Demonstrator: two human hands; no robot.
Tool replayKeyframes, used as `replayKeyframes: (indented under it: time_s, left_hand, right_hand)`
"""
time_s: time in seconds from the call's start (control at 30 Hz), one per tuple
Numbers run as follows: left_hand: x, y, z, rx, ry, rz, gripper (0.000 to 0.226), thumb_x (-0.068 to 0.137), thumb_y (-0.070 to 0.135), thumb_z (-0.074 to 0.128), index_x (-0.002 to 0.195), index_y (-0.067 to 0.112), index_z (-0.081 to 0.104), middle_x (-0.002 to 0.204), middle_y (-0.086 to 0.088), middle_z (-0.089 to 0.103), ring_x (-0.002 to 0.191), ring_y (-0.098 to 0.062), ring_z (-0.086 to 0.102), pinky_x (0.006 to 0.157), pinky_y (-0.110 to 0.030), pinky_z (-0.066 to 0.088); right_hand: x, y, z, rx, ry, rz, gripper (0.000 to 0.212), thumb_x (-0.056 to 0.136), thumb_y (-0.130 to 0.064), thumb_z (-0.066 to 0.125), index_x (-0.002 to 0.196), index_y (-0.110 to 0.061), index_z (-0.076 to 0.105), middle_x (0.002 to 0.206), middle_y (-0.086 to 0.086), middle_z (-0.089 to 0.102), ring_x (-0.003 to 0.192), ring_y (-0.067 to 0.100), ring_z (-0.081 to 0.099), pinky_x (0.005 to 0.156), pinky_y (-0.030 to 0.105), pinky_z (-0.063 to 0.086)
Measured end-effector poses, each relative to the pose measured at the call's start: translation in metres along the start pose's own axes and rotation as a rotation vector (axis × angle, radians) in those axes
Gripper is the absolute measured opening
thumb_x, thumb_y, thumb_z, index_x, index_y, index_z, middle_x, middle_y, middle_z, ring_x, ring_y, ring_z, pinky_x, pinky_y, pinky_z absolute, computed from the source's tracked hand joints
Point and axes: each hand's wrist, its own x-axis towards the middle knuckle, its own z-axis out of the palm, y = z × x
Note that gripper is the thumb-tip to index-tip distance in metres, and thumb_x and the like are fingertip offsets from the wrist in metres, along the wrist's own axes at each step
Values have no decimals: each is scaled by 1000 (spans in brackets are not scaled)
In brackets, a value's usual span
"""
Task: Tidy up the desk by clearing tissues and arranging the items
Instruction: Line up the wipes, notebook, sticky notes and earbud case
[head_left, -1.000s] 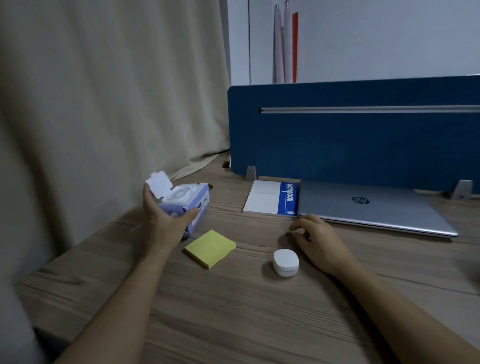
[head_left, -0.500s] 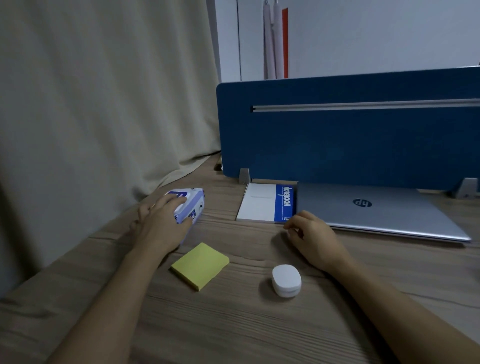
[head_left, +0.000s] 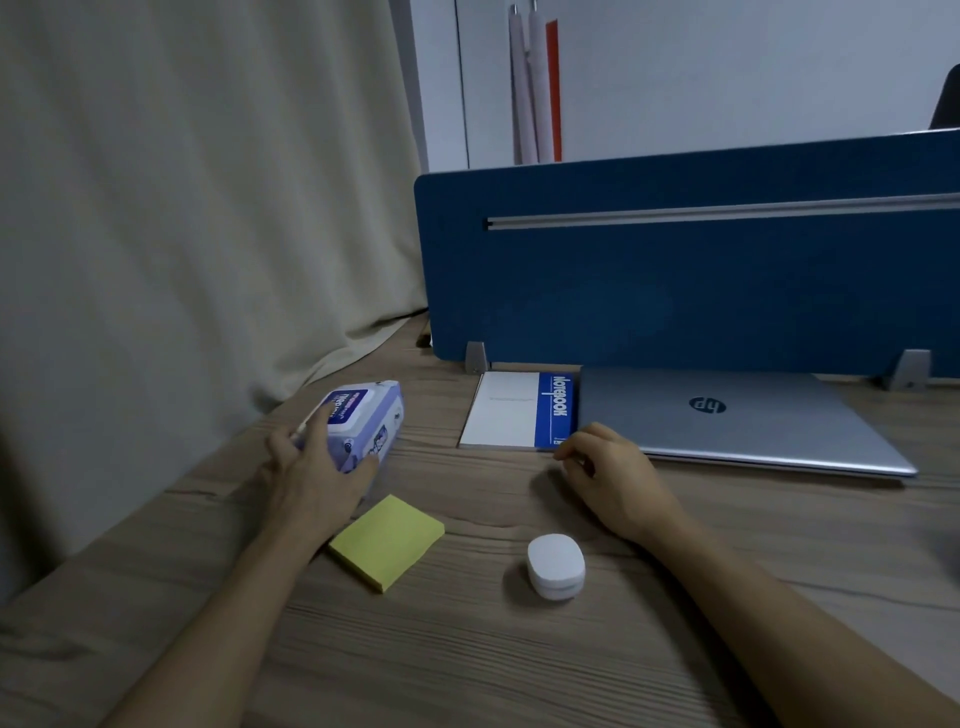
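Observation:
A purple and white wet-tissue pack (head_left: 366, 423) lies on the wooden desk (head_left: 467, 649) at the left, its lid shut. My left hand (head_left: 317, 475) grips its near end, fingers over the top and thumb at the side. A yellow sticky-note pad (head_left: 388, 540) lies just in front of that hand. A small white oval case (head_left: 556, 566) sits in the middle of the desk. My right hand (head_left: 610, 475) rests on the desk, fingers curled, touching the near corner of a blue and white notebook (head_left: 514, 410). Beside the notebook lies a closed silver laptop (head_left: 727, 421).
A blue divider panel (head_left: 675, 270) stands along the back of the desk, behind the notebook and laptop. A beige curtain (head_left: 182, 208) hangs at the left, reaching the desk edge.
The tissue pack's lid, open a second ago, is now shut, and my left hand has lowered the pack flat onto the desk. My right hand has stayed by the notebook.

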Motion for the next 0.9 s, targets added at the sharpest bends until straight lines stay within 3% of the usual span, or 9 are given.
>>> replayKeyframes:
  time_s: [0.13, 0.27, 0.5, 0.63, 0.7, 0.9]
  left_hand:
    - [5, 15, 23, -41, -98, 164, 93, 79, 52, 70, 147, 37, 8, 147, -2, 9, 127, -37, 36, 78, -37, 46]
    - [16, 30, 47, -109, -229, 275, 96, 78, 50, 72, 144, 43, 2, 152, 7, -6, 135, -35, 33, 98, -47, 48]
    - [45, 44, 75, -169, -262, 276, 93, 77, 47, 75, 143, 37, 11, 148, 3, 5, 131, -32, 37, 100, -45, 47]
    - [59, 46, 85, -170, -259, 276, 93, 76, 48, 74, 143, 37, 11, 149, 3, 4, 126, -31, 43, 98, -41, 46]
    - [65, 46, 90, -170, -257, 284, 93, 76, 48, 74, 143, 37, 11, 150, 4, 4, 125, -31, 44, 97, -40, 45]
    - [83, 49, 103, -172, -256, 290, 94, 77, 48, 74, 144, 36, 10, 150, 6, 1, 128, -30, 41, 94, -31, 39]
  right_hand:
    - [0, 0, 0, 4, 7, -2, 15, 95, -25, 58, 108, -25, 65, 116, -5, 56, 108, 12, 54, 84, 24, 48]
    - [1, 0, 0, -1, 11, -6, 15, 95, -27, 58, 109, -25, 65, 117, -6, 55, 108, 12, 53, 86, 26, 50]
    - [5, 1, 1, -107, 63, -98, 15, 95, -24, 55, 106, -20, 65, 112, -3, 58, 99, 15, 55, 79, 31, 51]
    - [18, 4, 5, -282, 98, -192, 18, 96, -25, 51, 105, -18, 65, 108, 0, 61, 96, 19, 52, 77, 28, 38]
    - [24, 8, 7, -329, 116, -186, 19, 95, -24, 50, 105, -18, 65, 108, 0, 61, 97, 21, 52, 76, 29, 32]
    - [36, 14, 10, -351, 131, -141, 19, 95, -23, 48, 103, -19, 65, 108, -1, 61, 96, 20, 51, 78, 31, 34]
